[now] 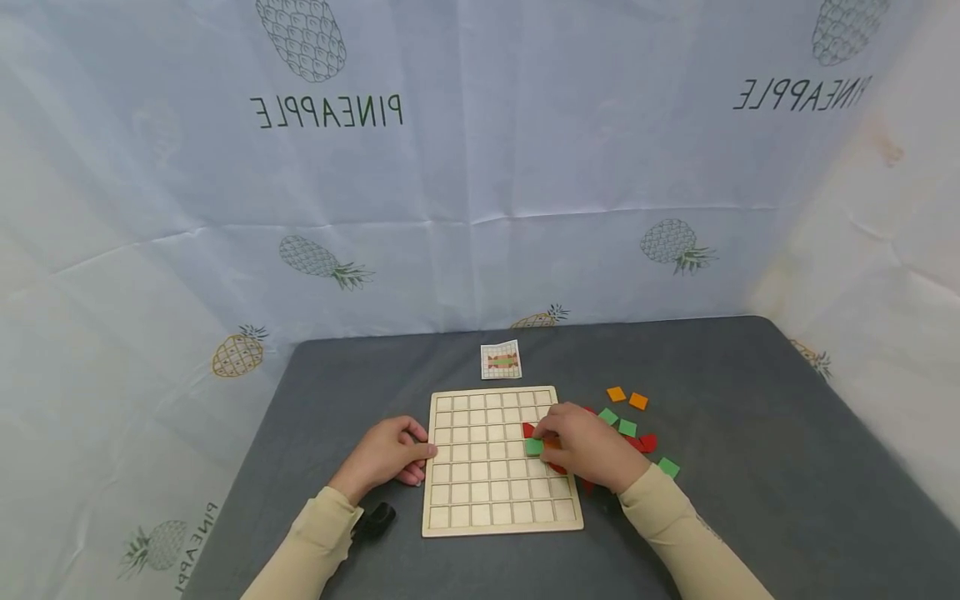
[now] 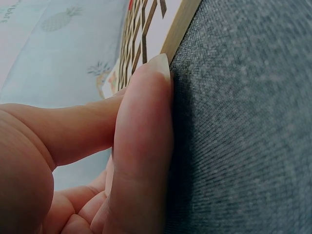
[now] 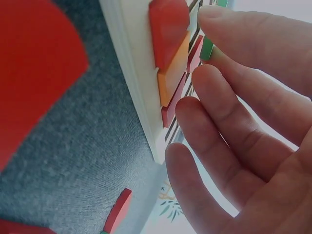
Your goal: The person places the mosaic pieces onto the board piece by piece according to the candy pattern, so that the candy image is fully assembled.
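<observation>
A wooden grid board point(image 1: 468, 492) lies flat on the dark table. At its left edge, my left hand point(image 1: 388, 452) grips the rim with thumb and finger; in the left wrist view a fingertip point(image 2: 158, 73) is right at the board's side. My right hand point(image 1: 588, 443) is over the board's right part, pinching a green square tile point(image 1: 534, 447) between thumb and index finger, the other fingers spread loosely. Below those fingers, the right wrist view shows red tiles point(image 3: 168, 31) and an orange tile point(image 3: 174, 70) in cells along the board's edge.
Right of the board lie loose green tiles point(image 1: 627, 427), red tiles point(image 1: 648, 442) and two orange tiles point(image 1: 616, 394). A small pattern card point(image 1: 501, 361) lies behind the board. A pineapple-print cloth point(image 1: 465, 167) hangs around the table point(image 1: 765, 433).
</observation>
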`<state>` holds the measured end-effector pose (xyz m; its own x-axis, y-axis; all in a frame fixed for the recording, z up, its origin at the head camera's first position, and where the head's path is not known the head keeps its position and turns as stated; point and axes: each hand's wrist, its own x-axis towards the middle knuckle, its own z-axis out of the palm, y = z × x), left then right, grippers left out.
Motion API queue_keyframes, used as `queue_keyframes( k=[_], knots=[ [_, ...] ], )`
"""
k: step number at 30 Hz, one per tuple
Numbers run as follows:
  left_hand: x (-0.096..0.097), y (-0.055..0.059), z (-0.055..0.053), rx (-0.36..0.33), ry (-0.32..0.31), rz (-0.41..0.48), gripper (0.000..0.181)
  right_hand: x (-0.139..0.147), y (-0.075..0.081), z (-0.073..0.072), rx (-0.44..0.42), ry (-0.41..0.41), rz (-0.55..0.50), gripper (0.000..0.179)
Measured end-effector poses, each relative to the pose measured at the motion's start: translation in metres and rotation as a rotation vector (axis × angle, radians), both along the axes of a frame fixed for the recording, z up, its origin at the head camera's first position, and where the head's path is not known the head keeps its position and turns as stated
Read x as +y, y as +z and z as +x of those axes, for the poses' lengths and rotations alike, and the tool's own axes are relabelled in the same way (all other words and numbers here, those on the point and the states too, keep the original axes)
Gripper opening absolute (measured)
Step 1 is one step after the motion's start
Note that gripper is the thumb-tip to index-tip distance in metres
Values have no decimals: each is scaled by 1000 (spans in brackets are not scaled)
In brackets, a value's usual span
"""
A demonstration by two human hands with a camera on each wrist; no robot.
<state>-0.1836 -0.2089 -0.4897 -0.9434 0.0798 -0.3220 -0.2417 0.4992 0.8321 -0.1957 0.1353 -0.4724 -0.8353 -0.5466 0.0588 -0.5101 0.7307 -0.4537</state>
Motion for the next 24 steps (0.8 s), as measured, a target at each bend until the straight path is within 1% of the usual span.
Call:
queue_keyframes(
  k=[5, 12, 19, 22, 24],
  knots=[
    [-1, 1, 0, 1, -4, 5, 26, -2, 1, 2, 24, -10, 8, 20],
    [0, 0, 0, 3, -7, 12, 27, -3, -1, 3, 39, -28, 23, 11],
    [2, 0, -1, 8, -20, 19, 28, -4, -3, 5, 110, -35, 58, 9],
    [1, 0, 0, 9, -12, 8, 27, -6, -3, 6, 132, -24, 54, 9],
    [0, -1, 1, 3, -4, 1, 27, -6, -3, 5, 132, -26, 52, 7]
  ],
)
